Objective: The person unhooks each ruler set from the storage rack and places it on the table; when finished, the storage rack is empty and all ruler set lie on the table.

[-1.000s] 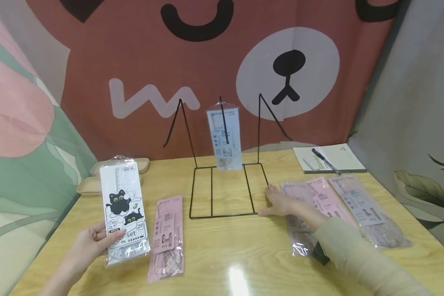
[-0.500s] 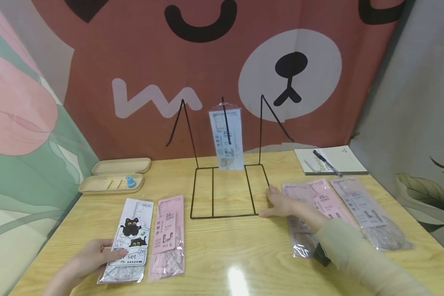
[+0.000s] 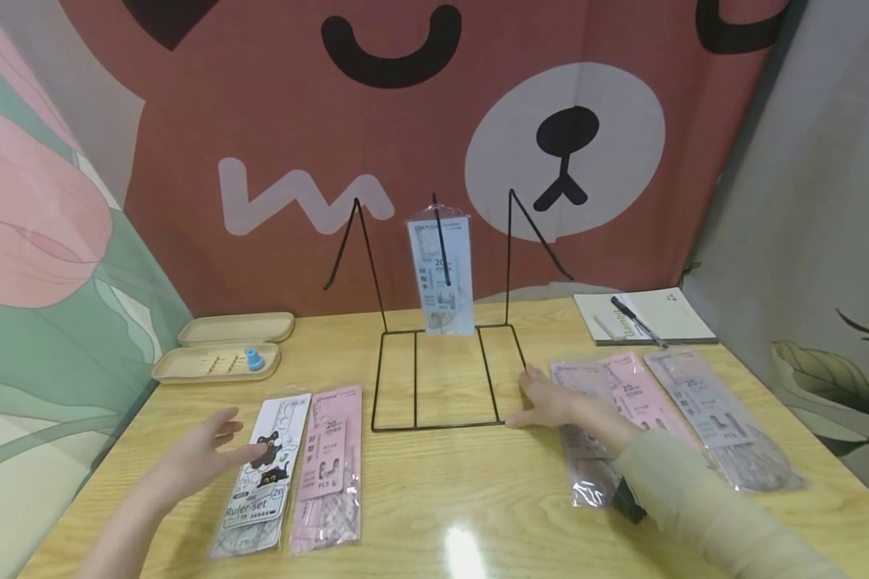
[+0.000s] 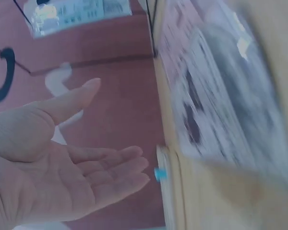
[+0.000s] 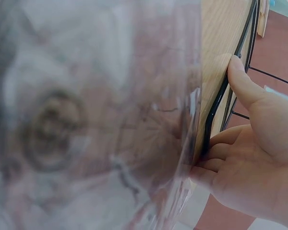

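Observation:
A black wire display rack (image 3: pixel 452 425) stands mid-table, with a blue packaged ruler set (image 3: pixel 434 277) on its middle prong. My right hand (image 3: pixel 550 398) holds the rack's right base edge, the thumb at the front corner and the fingers farther back along the wire. In the right wrist view some fingertips are hidden behind the wire and a blurred clear package (image 5: pixel 101 120). My left hand (image 3: pixel 199 458) hovers with fingers apart over a white ruler set with black cats (image 3: pixel 261 490). That pack lies beside a pink ruler set (image 3: pixel 329 474).
On the right lie more ruler sets: a pink one (image 3: pixel 626 390) and a greyish-purple one (image 3: pixel 717 410). Behind them a notepad (image 3: pixel 673 314) carries a pen (image 3: pixel 633 318). Two beige trays stand back left; the front tray (image 3: pixel 181 366) holds a blue piece (image 3: pixel 254 359).
My left hand has lowered the white cat ruler set onto the table beside the pink one and let go of it. My right hand stays at the rack.

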